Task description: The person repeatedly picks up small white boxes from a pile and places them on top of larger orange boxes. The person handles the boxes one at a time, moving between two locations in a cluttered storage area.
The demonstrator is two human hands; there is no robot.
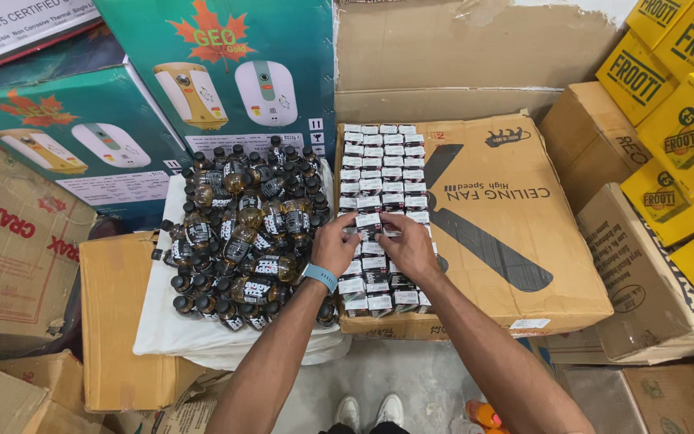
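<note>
Landmark is the flat fan carton (516, 241) I'm using as a bench. Nearest, below its front edge: my shoes (369, 411) on the bare floor, plus something small and orange (482, 414) just beside them, can't tell what. Over the carton's left strip, both my hands work the grid of small boxes (381, 173) laid there in tight rows. Left hand (335, 245), blue band (320, 276) on the wrist, has fingertips pinching one small box (368, 223) mid-grid; right hand (409, 245) is curled, fingers pressed down on the boxes just beside it. Exactly how many boxes the right fingers hold, cannot tell, they cover them. My read: flat carton top keeps the rows square, and packing them edge to edge stops them sliding. Left of the carton, touching its side: a heap of small dark bottles (246, 233) on a white sack (162, 321), lying every which way, probably just dumped for easy reach. Under and left of that, a plain brown box (114, 321). Behind the carton: an open brown box flap (459, 56) and teal appliance cartons (226, 72). Right of the carton: stacked brown boxes, then yellow drink cartons (684, 137) well apart from my hands.
</note>
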